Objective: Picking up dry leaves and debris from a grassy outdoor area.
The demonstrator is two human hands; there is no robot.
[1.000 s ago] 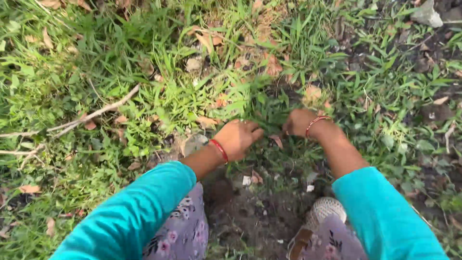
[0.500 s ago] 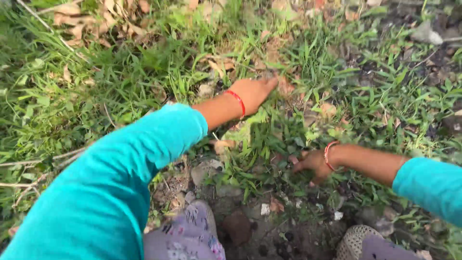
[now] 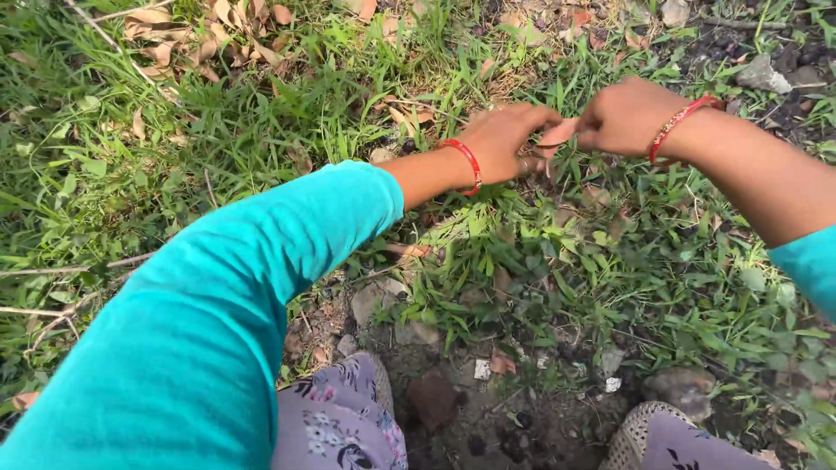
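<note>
- Head view: we look down at open ground, a patch of green grass (image 3: 218,130) with low broad-leaved weeds (image 3: 610,261) spreading to the right.
- Nearest us the grass gives way to bare dark soil (image 3: 488,426), dotted with small stones (image 3: 374,300) and a few white scraps (image 3: 482,369); we cannot tell what the scraps are.
- Dry brown leaves (image 3: 209,30) lie in a loose heap at the top left, and more are scattered through the grass.
- Thin dry twigs (image 3: 61,270) lie across the grass at the left edge.
- A pale stone (image 3: 759,74) sits at the top right on darker earth.
- Our left hand (image 3: 505,139) reaches out over the grass, fingers curled in; a red bangle (image 3: 466,164) rings the wrist and a teal sleeve (image 3: 218,322) covers the arm.
- Our right hand (image 3: 627,115) comes in from the right, raised above the weeds, with a red and gold bangle (image 3: 679,122) at the wrist.
- The two hands meet fingertip to fingertip, and between them sits a dry leaf (image 3: 557,133), pinkish brown, pinched by the right hand's thumb and fingers and touching the left hand's fingertips.
- The left hand's fingers are narrowly closed; whether they also grip the leaf we cannot tell.
- The leaf is held off the ground, above the weeds near the top centre.
- At the bottom we see floral purple cloth (image 3: 340,422) over our knees and a woven beige shoe (image 3: 631,435) on the soil.
- No packages, labels or signs show anywhere here.
</note>
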